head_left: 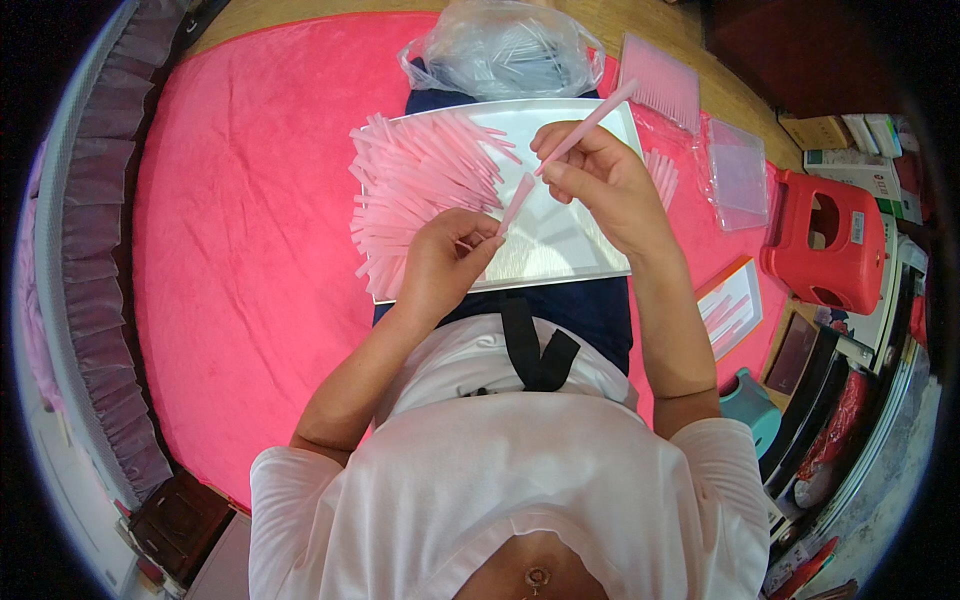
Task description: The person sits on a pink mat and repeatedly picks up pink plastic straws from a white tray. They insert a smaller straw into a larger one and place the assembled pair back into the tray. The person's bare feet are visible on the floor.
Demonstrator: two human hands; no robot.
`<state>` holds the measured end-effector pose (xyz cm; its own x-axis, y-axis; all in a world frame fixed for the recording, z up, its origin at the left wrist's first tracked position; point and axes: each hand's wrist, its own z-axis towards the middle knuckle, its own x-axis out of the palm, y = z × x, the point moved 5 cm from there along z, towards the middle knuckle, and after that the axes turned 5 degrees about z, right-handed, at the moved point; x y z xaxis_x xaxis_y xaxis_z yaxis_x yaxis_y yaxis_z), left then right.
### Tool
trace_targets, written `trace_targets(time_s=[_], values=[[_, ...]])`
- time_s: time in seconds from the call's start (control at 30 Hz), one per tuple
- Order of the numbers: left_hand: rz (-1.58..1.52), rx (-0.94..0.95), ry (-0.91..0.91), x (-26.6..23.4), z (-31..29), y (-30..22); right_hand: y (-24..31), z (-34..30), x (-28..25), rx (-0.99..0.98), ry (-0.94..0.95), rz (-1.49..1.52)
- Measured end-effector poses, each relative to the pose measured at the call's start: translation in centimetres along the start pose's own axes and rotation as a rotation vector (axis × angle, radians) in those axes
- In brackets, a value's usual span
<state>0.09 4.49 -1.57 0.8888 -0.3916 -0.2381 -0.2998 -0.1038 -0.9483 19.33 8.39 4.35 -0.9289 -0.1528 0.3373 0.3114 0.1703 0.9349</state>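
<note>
Both hands over a white tray [590, 262] on the lap: left hand [440, 262] curled, fingertips pinched on the lower end of a short pink piece [517, 203]; right hand [597, 175] closed around a long pink stick [592, 120] slanting up and right past the tray's far corner. Piece and stick almost tip to tip between the hands, actual contact hard to make out. Spread beneath everything, a bright pink blanket [240, 220], its left edge bent by the lens beside a frilled mauve border [95, 200]. Far right, a red plastic stool [825, 240], partly cut by clutter too small to identify. Above the tray, a clear plastic bag [505, 50], contents only a blur of pale lengths. On the tray's left half, a fanned heap of pink sticks [415, 185], lower end hidden behind the left hand. Right of the tray, a pink comb-like rack [662, 82] and a clear lidded box [738, 172], then a few more sticks in an orange-rimmed tray [735, 305], half covered by the right forearm.
</note>
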Motion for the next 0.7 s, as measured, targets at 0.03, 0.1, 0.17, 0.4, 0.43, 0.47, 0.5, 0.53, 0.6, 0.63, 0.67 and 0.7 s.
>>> trace_targets(time_s=[0.03, 0.1, 0.17, 0.4, 0.43, 0.47, 0.5, 0.53, 0.6, 0.63, 0.67, 0.7], values=[[0.002, 0.001, -0.002, 0.02, 0.01, 0.08, 0.02, -0.06, -0.01, 0.006, 0.006, -0.011], [-0.006, 0.012, -0.018, 0.03, 0.02, 0.02, 0.04, -0.13, 0.0, -0.005, 0.013, -0.04], [-0.026, 0.03, -0.048, 0.07, 0.05, -0.26, 0.03, -0.18, 0.02, -0.038, 0.015, -0.074], [0.012, 0.036, -0.054, 0.05, 0.04, 0.11, 0.47, -0.46, 0.41, -0.027, 0.03, -0.162], [0.009, 0.038, -0.055, 0.06, 0.04, 0.15, 0.53, -0.5, 0.44, -0.035, 0.024, -0.161], [0.007, 0.04, -0.056, 0.06, 0.03, 0.17, 0.59, -0.52, 0.45, -0.043, 0.018, -0.161], [0.005, 0.037, -0.055, 0.05, 0.02, 0.16, 0.58, -0.52, 0.43, -0.039, 0.017, -0.158], [0.003, 0.034, -0.054, 0.03, 0.0, 0.12, 0.58, -0.51, 0.39, -0.036, 0.017, -0.156], [-0.004, 0.029, -0.048, 0.02, 0.0, 0.08, 0.57, -0.49, 0.39, -0.039, 0.02, -0.157], [-0.01, 0.026, -0.044, 0.02, 0.0, 0.08, 0.53, -0.49, 0.42, -0.046, 0.023, -0.16], [-0.015, 0.024, -0.04, 0.03, 0.01, 0.08, 0.53, -0.49, 0.45, -0.052, 0.027, -0.164], [-0.012, 0.024, -0.039, 0.02, 0.0, 0.06, 0.46, -0.5, 0.49, -0.036, 0.036, -0.172]])
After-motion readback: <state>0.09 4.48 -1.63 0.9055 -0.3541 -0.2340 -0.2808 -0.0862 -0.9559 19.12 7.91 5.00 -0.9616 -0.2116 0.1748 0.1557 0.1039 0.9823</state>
